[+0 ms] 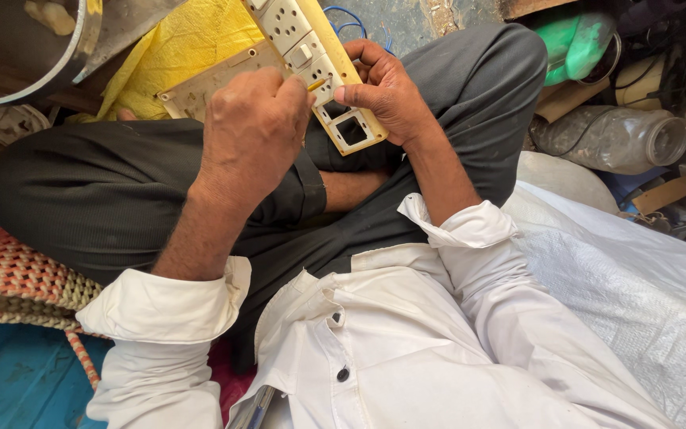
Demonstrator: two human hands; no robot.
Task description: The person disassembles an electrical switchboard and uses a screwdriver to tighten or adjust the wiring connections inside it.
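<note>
The cream-coloured switch-and-socket board point(316, 56) lies slanted across the person's lap, running from the 12 o'clock edge of the view down toward the middle, with an empty square cut-out at its lower end. It looks like rigid moulded plastic, light, fairly smooth, and likely to crack at the thin frame around the cut-out, so the solid long edges seem the safer places to take hold.

The right hand point(382, 83) clasps the board's right edge at about 1 o'clock, thumb pressed on the face just above the cut-out and fingers wrapped behind. The left hand point(251, 131), at about 11 o'clock, is curled closed around a slim yellow tool point(317, 83), probably a small screwdriver, whose tip meets the board's face beside a socket.

Beneath the board a second pale plate point(200, 87) rests on a yellow sheet point(176, 48). Dark trousers point(112, 183) cover the crossed legs, and white sleeves are rolled back. At 3 o'clock lies a clear plastic jar point(613, 139) on its side, with a green object point(577, 40) above it. A woven mat point(17, 286) sits at 8 o'clock on the blue floor point(9, 381).
</note>
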